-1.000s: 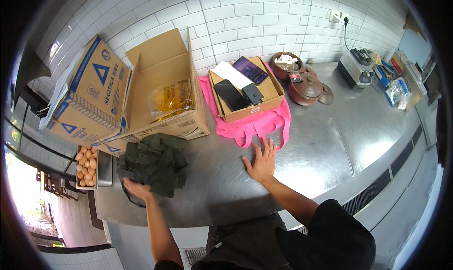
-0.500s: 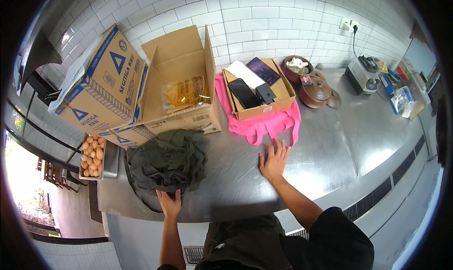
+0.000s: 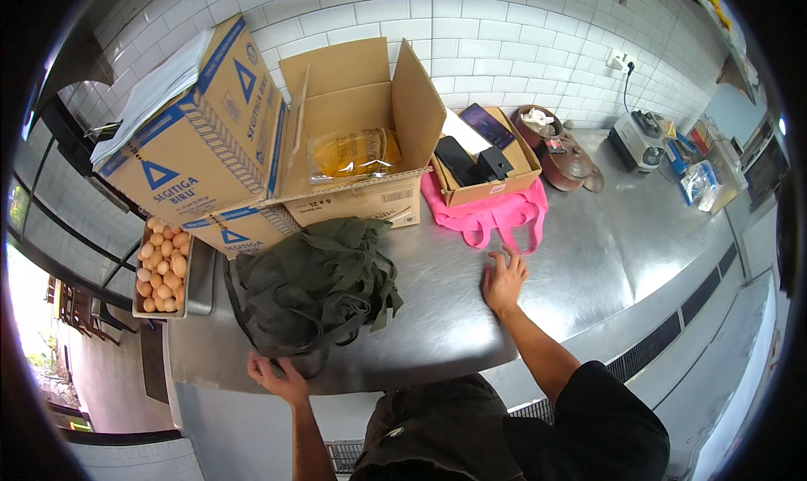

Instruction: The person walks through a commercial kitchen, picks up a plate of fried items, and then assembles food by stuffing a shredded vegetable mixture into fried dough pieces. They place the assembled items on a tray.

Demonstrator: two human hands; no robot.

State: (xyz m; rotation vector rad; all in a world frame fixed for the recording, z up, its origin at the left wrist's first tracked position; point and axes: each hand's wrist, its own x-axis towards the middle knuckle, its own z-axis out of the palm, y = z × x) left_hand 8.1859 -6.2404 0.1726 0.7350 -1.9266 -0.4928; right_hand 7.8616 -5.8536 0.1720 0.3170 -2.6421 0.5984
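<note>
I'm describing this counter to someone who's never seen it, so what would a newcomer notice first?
Probably the pink bag, bright on the steel counter under a shallow carton, with the right hand by its handles. Next, the heap of dark green cloth left of it, the left hand at its near edge. The brown eggs at the counter's left end would likely draw a look too.

The steel counter (image 3: 450, 317) offers passage between dark green cloth (image 3: 315, 279) and right hand (image 3: 504, 281); cartons (image 3: 353, 200) seemingly block behind.
</note>
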